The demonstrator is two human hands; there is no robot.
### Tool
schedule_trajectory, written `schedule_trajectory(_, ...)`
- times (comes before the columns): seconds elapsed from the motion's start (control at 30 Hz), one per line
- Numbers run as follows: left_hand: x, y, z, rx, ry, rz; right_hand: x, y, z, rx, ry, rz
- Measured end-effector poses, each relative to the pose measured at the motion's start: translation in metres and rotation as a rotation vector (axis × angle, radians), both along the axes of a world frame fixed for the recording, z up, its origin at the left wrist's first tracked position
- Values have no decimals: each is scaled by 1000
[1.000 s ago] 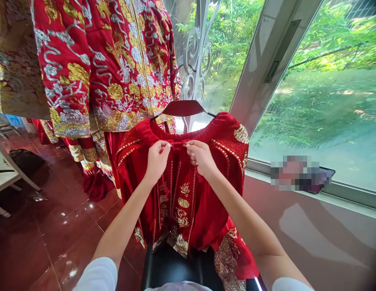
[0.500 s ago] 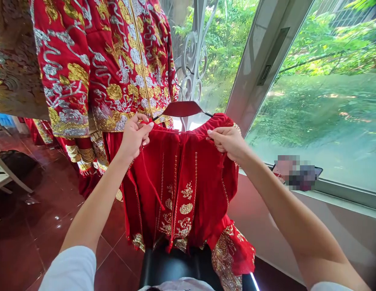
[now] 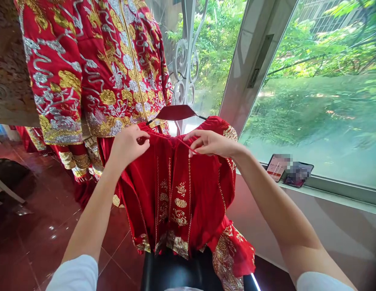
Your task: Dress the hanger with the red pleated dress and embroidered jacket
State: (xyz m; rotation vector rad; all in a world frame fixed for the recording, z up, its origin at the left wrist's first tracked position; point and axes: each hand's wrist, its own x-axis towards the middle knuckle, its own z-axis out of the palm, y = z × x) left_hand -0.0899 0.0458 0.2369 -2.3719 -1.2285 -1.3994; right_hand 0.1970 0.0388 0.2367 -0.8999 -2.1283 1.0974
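Observation:
A red velvet skirt (image 3: 178, 190) with gold embroidery hangs from a red hanger (image 3: 175, 112) in front of me. My left hand (image 3: 127, 144) is closed, pinching a thin red drawstring (image 3: 170, 138) at the skirt's waistband on the left. My right hand (image 3: 210, 143) pinches the same drawstring at the right, its other fingers stretched out. The string runs taut between the two hands across the waistband. The skirt's hem drapes onto a black stool (image 3: 176, 268).
An embroidered red and gold jacket (image 3: 94, 64) hangs at upper left, with more garments behind it. A window (image 3: 312, 93) with a sill (image 3: 336, 200) holding a phone (image 3: 298, 173) and a card is at right. An ornate metal stand (image 3: 184, 60) rises behind the hanger. Red tiled floor (image 3: 30, 238) lies at left.
My hands went from the middle of the waistband outward to its ends, then came partly back in. They now hold the drawstring stretched between them.

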Motion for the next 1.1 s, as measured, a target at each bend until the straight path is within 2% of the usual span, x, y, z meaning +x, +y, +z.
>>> schedule_trajectory(0.07, 16, 0, -6, 233, -51, 197, -7, 3, -3, 71, 100, 68)
schedule_trajectory(0.13, 33, 6, -12, 340, -196, 247, -15, 6, -7, 176, 246, 27)
schedule_trajectory(0.17, 41, 10, -14, 342, -278, 207, -19, 8, -10, 235, 314, -16)
schedule_trajectory(0.23, 56, 17, -18, 240, -406, 24, -26, 13, -15, 369, 400, -125)
schedule_trajectory(0.3, 66, 21, -21, 65, -443, -194, -33, 17, -20, 517, 406, -248)
schedule_trajectory(0.37, 73, 23, -24, -78, -422, -320, -39, 22, -27, 672, 340, -366)
schedule_trajectory(0.47, 75, 24, -28, -171, -419, -351, -48, 26, -40, 908, 158, -485)
schedule_trajectory(0.63, 74, 24, -32, -181, -442, -413, -56, 33, -54, 1237, -95, -596)
schedule_trajectory(0.7, 75, 21, -33, -162, -458, -390, -55, 35, -56, 1309, -125, -592)
schedule_trajectory(0.8, 76, 15, -34, -140, -435, -273, -51, 39, -58, 1375, -123, -539)
schedule_trajectory(0.9, 77, 10, -34, -147, -283, -180, -48, 43, -59, 1403, -92, -522)
schedule_trajectory(1.0, 77, 8, -35, -118, -155, -188, -49, 46, -62, 1377, -39, -555)
schedule_trajectory(1.1, 78, 8, -38, -60, -148, -210, -50, 48, -64, 1340, -2, -552)
